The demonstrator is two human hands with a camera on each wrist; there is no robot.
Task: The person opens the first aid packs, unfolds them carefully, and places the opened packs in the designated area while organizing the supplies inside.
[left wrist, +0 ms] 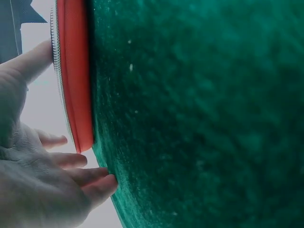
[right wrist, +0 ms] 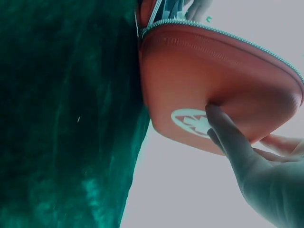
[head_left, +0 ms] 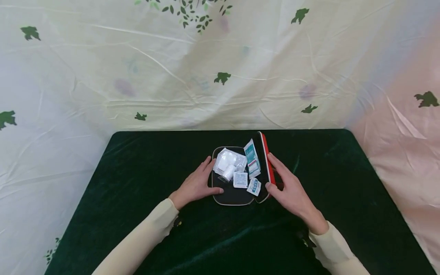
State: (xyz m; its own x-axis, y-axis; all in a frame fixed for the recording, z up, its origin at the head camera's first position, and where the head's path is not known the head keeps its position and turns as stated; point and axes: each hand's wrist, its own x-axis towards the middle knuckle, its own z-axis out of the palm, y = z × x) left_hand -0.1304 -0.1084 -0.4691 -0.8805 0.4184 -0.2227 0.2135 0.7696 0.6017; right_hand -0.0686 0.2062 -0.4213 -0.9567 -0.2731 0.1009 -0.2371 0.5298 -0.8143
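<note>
A red zippered first-aid case (head_left: 235,198) lies unfolded on the table in the head view, its black inside facing up. Its red lid (right wrist: 180,76), with a white oval emblem, stands nearly upright on the right. Inside are a clear-wrapped white packet (head_left: 229,157), a small white roll (head_left: 228,173), two small square sachets (head_left: 240,180) and a teal-and-white packet (head_left: 252,160) leaning toward the lid. My left hand (head_left: 196,184) touches the case's left rim, thumb at the zipper, fingers extended. My right hand (head_left: 292,191) presses the lid's outer face with outstretched fingers.
A dark green velvet cloth (head_left: 144,168) covers the table, and the case lies toward its far edge. Behind it hangs a pale curtain (head_left: 165,76) with green leaf prints. More of this fabric hangs at both sides.
</note>
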